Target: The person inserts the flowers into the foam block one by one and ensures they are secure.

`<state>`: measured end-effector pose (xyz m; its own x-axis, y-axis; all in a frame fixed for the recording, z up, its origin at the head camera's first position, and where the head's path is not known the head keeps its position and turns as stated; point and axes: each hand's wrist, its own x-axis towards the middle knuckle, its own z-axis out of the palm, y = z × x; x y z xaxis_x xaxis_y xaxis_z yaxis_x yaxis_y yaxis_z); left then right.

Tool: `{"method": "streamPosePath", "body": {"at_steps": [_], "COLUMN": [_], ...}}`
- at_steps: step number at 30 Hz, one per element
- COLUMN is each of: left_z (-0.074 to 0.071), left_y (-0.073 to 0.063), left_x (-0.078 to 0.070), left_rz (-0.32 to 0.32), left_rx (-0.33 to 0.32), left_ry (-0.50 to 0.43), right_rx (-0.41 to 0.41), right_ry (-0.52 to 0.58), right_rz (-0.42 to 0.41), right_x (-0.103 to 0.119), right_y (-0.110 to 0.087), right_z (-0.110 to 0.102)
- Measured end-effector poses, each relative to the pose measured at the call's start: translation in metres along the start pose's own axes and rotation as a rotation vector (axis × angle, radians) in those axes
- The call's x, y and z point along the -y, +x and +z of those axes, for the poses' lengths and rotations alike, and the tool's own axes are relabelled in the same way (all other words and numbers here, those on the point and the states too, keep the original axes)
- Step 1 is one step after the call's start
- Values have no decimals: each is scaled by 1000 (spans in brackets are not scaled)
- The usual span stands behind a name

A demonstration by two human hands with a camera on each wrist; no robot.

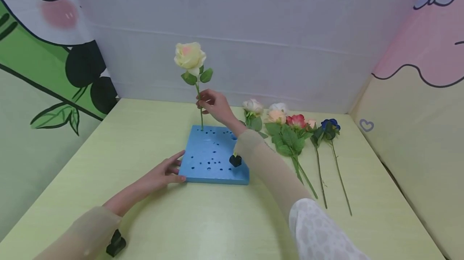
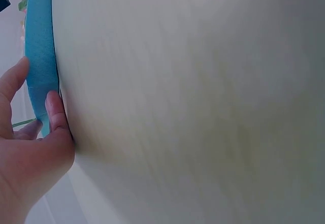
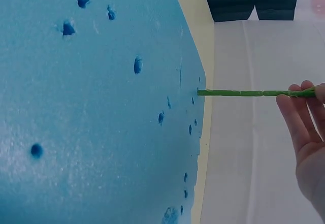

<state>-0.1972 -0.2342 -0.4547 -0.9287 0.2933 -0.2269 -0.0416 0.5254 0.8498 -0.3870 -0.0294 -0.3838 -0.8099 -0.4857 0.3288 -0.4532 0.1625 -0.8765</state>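
A cream artificial rose (image 1: 190, 57) stands upright at the far left corner of a blue foam board (image 1: 203, 151) dotted with holes. My right hand (image 1: 216, 106) pinches its green stem partway up. In the right wrist view the stem (image 3: 238, 93) meets the board's surface near its far edge; whether the tip is sunk in a hole cannot be made out. My left hand (image 1: 161, 173) rests at the board's left side, fingers and thumb spread and fairly straight. The left wrist view shows those fingers (image 2: 57, 113) touching the foam's edge.
Right of the board lie several artificial flowers: a pale pink rose (image 1: 253, 107), a peach rose (image 1: 276, 116), a red one (image 1: 296, 121) and a blue one (image 1: 330, 126). Their stems point towards me. A pale fabric backdrop (image 1: 232, 50) hangs behind the table (image 1: 145, 139).
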Motion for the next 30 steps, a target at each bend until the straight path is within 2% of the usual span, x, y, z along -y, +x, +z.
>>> {"method": "streamPosePath", "body": {"at_steps": [8,30], "left_z": [0,0], "left_y": [0,1], "left_x": [0,0], "left_rz": [-3,-5], "left_rx": [-2,-5], "left_ry": [2,2], "right_rx": [36,42], "right_ry": [-58,-15], "right_rz": [15,-2], "right_x": [1,-2], "right_y": [-3,-7], "right_z": [3,0]}}
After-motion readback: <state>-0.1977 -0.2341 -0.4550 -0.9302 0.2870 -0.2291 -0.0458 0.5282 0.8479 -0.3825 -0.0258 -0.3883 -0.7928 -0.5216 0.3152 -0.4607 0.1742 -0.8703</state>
